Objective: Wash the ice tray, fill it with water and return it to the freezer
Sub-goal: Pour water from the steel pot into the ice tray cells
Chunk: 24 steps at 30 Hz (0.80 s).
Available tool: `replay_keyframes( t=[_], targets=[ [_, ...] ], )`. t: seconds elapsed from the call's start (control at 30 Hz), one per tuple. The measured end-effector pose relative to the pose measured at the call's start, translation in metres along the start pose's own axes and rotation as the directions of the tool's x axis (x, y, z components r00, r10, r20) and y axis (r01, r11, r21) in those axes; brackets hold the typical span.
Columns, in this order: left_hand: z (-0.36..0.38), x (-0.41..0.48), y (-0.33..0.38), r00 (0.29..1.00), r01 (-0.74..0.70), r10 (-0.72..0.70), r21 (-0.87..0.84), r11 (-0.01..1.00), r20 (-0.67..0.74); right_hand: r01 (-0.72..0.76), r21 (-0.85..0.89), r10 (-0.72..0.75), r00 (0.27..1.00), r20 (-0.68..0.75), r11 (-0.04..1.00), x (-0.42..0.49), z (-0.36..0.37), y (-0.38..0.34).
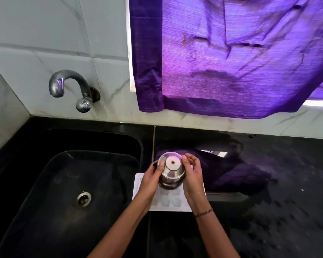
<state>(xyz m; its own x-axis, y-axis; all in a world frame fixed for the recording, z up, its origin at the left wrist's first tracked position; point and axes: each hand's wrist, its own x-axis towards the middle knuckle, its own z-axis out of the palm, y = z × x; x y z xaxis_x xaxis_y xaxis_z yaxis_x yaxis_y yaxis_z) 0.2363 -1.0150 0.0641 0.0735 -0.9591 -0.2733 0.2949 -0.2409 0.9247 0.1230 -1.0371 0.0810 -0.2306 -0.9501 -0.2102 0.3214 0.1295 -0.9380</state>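
Pot held over the tray
My left hand (153,175) and right hand (193,174) grip a pot (172,168); the tray (168,204) lies on the counter (268,211) by the sink (54,183) (cells up, long axis left-right).

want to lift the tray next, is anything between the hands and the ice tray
Yes: a steel pot, gripped by the left hand and right hand, is over the far end of the ice tray; contact unclear.

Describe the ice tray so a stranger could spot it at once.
Find the black sink basin. On the black counter just right of it lies a white plastic ice tray, beneath a shiny steel vessel. It is the only white, cube-pocketed thing there.
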Motion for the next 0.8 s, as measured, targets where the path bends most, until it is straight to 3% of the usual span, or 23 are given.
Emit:
replay_keyframes(
  t=[0.17,0.8],
  targets=[
    [-0.005,0.042,0.013,1.000,-0.019,0.019,0.044,0.999,-0.005,-0.092,-0.013,0.093,0.990,0.103,0.996,0.036,0.009,-0.003],
    [-0.012,0.115,0.005,0.993,0.106,-0.104,-0.043,0.993,0.056,-0.173,0.020,0.171,0.982,0.076,0.985,0.108,0.013,0.030]
  ],
)
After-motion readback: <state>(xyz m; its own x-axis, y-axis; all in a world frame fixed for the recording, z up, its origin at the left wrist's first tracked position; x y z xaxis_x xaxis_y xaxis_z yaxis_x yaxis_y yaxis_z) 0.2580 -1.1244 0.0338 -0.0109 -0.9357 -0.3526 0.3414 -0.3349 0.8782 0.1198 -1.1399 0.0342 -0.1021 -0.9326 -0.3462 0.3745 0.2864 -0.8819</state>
